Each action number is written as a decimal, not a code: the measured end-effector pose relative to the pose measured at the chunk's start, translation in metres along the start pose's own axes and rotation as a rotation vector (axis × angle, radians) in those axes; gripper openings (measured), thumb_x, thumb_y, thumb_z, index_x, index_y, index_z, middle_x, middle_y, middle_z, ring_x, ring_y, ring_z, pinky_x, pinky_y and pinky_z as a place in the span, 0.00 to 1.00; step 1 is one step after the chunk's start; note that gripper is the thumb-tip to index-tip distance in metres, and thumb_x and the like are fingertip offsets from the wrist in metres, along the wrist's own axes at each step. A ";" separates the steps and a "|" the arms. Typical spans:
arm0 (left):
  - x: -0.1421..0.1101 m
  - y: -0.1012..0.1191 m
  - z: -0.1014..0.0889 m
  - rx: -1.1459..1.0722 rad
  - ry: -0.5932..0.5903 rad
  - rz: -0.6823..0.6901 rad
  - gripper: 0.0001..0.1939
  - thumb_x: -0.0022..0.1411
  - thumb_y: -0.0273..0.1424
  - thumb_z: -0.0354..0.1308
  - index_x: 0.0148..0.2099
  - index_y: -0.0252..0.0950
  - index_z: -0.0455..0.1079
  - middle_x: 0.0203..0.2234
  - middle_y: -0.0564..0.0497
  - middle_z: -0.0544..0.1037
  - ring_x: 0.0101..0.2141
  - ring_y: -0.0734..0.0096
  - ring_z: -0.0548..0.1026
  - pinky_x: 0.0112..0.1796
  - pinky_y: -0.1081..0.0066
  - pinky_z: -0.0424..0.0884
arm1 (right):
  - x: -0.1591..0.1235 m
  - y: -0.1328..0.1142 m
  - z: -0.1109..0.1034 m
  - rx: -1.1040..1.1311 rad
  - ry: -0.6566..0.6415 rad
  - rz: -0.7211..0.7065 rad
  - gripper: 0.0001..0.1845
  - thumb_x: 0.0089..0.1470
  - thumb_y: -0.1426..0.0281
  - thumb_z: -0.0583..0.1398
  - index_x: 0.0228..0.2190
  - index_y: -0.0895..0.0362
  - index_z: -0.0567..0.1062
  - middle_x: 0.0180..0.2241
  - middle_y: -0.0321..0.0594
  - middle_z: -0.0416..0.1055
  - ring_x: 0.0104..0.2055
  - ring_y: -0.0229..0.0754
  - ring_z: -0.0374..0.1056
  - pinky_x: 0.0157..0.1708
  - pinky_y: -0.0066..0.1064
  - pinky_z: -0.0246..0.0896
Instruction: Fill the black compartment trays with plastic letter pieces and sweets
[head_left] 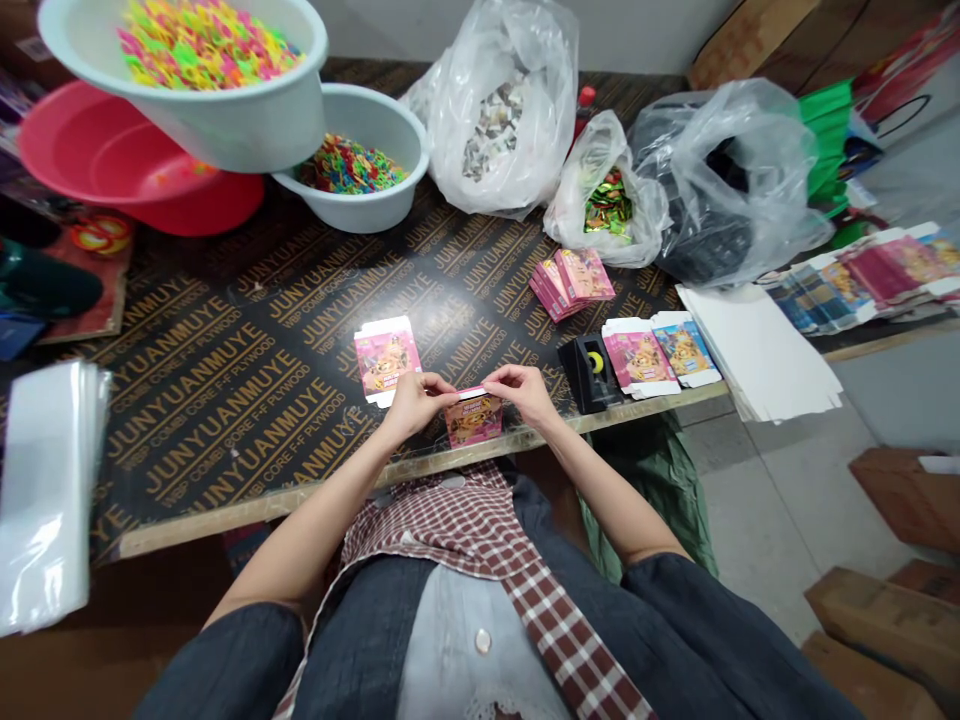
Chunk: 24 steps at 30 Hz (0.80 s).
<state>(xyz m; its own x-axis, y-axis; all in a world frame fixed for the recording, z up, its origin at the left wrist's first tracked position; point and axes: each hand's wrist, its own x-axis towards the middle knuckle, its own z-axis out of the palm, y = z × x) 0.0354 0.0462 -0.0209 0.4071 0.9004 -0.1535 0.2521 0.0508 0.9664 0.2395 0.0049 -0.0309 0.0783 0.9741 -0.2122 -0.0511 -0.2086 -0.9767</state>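
Fingers [433, 381] of the left hand [416, 403] and right hand [529, 396], nearly closed, pinch the far edge of a small pink printed cardboard box [474, 424], bodyward and between them, its longer side running left to right.

You're in what looks like a small packing workshop, plywood-marked bench [337, 285] before you, basins [360, 212] of bright bits [206, 50], filled plastic bags [517, 175], printed cartons [474, 424], tape dispenser [587, 388] rightward, cardboard boxes [885, 650] on floor [757, 500].

Grey wall [630, 35], pale tiled floor [772, 500].
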 end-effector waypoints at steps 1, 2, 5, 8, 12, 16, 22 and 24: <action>-0.002 0.000 0.000 0.026 0.001 0.029 0.06 0.47 0.32 0.65 0.25 0.34 0.77 0.22 0.48 0.80 0.25 0.66 0.76 0.28 0.69 0.71 | 0.001 0.000 -0.001 0.004 -0.006 0.002 0.14 0.36 0.59 0.72 0.22 0.55 0.79 0.23 0.36 0.75 0.26 0.40 0.67 0.30 0.33 0.64; -0.004 0.000 0.001 0.057 -0.003 0.073 0.06 0.49 0.32 0.65 0.26 0.35 0.77 0.23 0.47 0.80 0.26 0.66 0.76 0.29 0.69 0.71 | 0.001 0.000 -0.003 0.006 -0.013 0.002 0.14 0.36 0.59 0.72 0.22 0.55 0.79 0.24 0.37 0.75 0.26 0.40 0.68 0.31 0.33 0.65; -0.013 -0.001 0.002 0.185 -0.007 0.253 0.06 0.54 0.31 0.62 0.28 0.36 0.77 0.28 0.45 0.81 0.30 0.65 0.78 0.33 0.67 0.73 | -0.002 0.001 -0.009 -0.015 -0.048 -0.011 0.14 0.37 0.58 0.72 0.23 0.53 0.80 0.26 0.38 0.77 0.28 0.42 0.70 0.33 0.35 0.67; -0.019 -0.004 0.003 0.331 0.020 0.385 0.08 0.58 0.29 0.58 0.27 0.38 0.75 0.30 0.45 0.81 0.32 0.65 0.78 0.35 0.65 0.73 | -0.007 0.002 -0.012 -0.057 -0.096 -0.062 0.13 0.40 0.57 0.71 0.26 0.52 0.82 0.32 0.40 0.79 0.36 0.46 0.73 0.41 0.40 0.68; -0.014 -0.003 0.014 0.498 -0.037 0.420 0.06 0.59 0.31 0.58 0.31 0.37 0.74 0.29 0.45 0.79 0.31 0.64 0.77 0.35 0.66 0.72 | -0.018 0.003 -0.007 -0.125 -0.042 -0.163 0.08 0.45 0.59 0.69 0.25 0.50 0.82 0.36 0.41 0.79 0.42 0.48 0.73 0.52 0.45 0.64; -0.002 0.008 0.028 0.577 -0.166 0.441 0.12 0.62 0.27 0.53 0.47 0.37 0.72 0.37 0.46 0.79 0.36 0.63 0.77 0.38 0.67 0.71 | -0.032 -0.005 -0.018 -0.221 0.015 -0.225 0.10 0.44 0.62 0.70 0.33 0.47 0.82 0.43 0.40 0.77 0.49 0.50 0.70 0.58 0.47 0.58; 0.014 0.024 0.031 0.809 -0.075 0.502 0.25 0.64 0.24 0.47 0.63 0.39 0.63 0.38 0.45 0.74 0.38 0.61 0.73 0.38 0.66 0.69 | -0.061 -0.005 -0.123 -0.455 0.668 -0.253 0.11 0.49 0.62 0.65 0.36 0.50 0.80 0.41 0.42 0.71 0.46 0.49 0.65 0.53 0.44 0.60; 0.015 0.025 0.036 0.917 -0.128 0.528 0.29 0.63 0.22 0.45 0.65 0.42 0.61 0.37 0.45 0.73 0.37 0.61 0.72 0.37 0.66 0.68 | -0.068 0.003 -0.156 -0.526 0.731 -0.201 0.10 0.46 0.61 0.66 0.31 0.51 0.80 0.37 0.42 0.69 0.43 0.49 0.65 0.52 0.45 0.59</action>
<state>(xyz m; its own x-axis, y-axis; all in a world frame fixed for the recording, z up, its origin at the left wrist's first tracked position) 0.0796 0.0456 -0.0061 0.7334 0.6588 0.1675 0.5601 -0.7253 0.4004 0.3898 -0.0755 -0.0246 0.6551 0.7362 0.1699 0.4767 -0.2282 -0.8490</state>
